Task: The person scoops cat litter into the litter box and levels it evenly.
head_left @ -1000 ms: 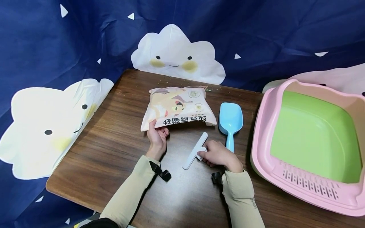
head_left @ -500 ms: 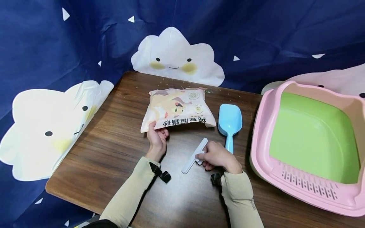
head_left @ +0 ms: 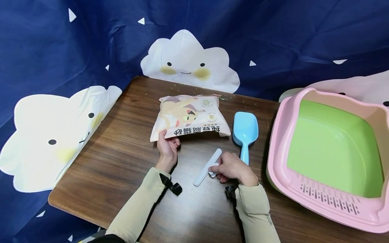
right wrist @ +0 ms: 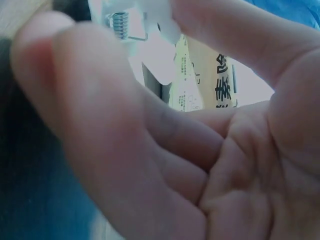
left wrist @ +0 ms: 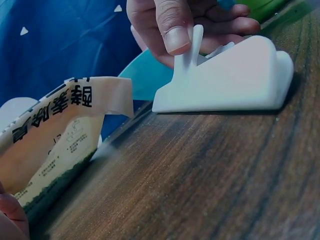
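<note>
A soft pale bag of cat litter (head_left: 189,114), printed with a cartoon cat, lies on the wooden table with its near edge raised. My left hand (head_left: 167,145) holds that edge at its left corner, thumb on top and fingers underneath. To the right, my right hand (head_left: 232,167) pinches the grip tabs of a long white bag clip (head_left: 202,173). In the left wrist view the clip (left wrist: 225,82) stands on the tabletop with its long bar down, the thumb against one tab. Its metal spring (right wrist: 120,26) shows in the right wrist view.
Right of the bag lies a blue scoop (head_left: 245,128), its handle pointing toward me. A large pink litter box (head_left: 278,162) with a green inside stands at the right. Small litter crumbs are scattered along the far table edge, before a blue cloud-patterned curtain (head_left: 273,30).
My right hand has brought the clip slightly down and closer to me, still pinching it. My left hand keeps its hold on the bag's corner, which has stayed in place.
</note>
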### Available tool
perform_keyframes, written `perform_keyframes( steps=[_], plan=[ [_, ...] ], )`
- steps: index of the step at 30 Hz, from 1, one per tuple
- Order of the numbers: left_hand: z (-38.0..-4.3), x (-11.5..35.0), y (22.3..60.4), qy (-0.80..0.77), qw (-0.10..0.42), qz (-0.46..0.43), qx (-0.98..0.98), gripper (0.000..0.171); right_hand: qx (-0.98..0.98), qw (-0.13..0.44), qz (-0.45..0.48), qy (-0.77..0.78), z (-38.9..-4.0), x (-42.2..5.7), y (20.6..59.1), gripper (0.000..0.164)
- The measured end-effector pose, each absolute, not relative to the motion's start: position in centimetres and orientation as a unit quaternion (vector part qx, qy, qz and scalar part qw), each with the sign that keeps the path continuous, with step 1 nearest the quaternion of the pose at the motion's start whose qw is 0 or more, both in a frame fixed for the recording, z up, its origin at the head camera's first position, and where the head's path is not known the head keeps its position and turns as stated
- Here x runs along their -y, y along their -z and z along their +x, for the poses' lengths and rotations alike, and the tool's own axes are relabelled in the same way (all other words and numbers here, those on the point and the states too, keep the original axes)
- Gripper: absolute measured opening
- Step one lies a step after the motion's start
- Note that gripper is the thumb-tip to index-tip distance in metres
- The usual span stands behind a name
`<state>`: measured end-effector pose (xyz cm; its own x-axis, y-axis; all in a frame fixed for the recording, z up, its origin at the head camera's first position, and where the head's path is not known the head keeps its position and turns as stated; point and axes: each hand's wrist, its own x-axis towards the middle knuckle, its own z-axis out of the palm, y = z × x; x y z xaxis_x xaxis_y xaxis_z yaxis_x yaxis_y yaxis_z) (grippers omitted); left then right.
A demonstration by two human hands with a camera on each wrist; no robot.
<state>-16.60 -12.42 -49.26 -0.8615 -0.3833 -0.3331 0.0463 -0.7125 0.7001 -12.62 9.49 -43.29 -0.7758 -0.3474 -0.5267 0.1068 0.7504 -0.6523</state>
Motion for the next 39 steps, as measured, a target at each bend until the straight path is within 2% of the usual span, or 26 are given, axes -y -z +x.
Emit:
perform_keyframes(
  steps=[9,13,18,23,28,33,39],
  plan=[
    [-16.6,12.4,49.3,0.891,0.122,0.238,0.366,0.026,-0.875,0.338,-0.049,0.344,-12.6,-9.4,43.0,0.023],
    [-16.7,12.4,49.4,0.891,0.125,0.239,0.365,0.025,-0.885,0.326,-0.048,0.33,-12.9,-9.6,42.8,0.024],
    [-16.8,12.4,49.4,0.889,0.129,0.247,0.363,0.023,-0.902,0.286,-0.051,0.321,-13.2,-9.8,42.6,0.027],
    [-16.7,12.5,49.3,0.888,0.128,0.25,0.365,0.024,-0.908,0.21,-0.046,0.359,-13.4,-10.0,42.4,0.026],
    [-16.5,12.6,49.1,0.882,0.121,0.268,0.368,0.021,-0.918,0.157,-0.023,0.363,-13.6,-10.1,42.4,0.043],
    [-16.2,12.8,48.8,0.875,0.116,0.288,0.372,0.013,-0.92,0.144,-0.008,0.364,-13.8,-10.1,42.4,0.064],
    [-15.6,13.1,48.6,0.863,0.14,0.299,0.382,0.005,-0.917,0.15,-0.01,0.369,-13.9,-9.9,42.4,0.082]
  ],
)
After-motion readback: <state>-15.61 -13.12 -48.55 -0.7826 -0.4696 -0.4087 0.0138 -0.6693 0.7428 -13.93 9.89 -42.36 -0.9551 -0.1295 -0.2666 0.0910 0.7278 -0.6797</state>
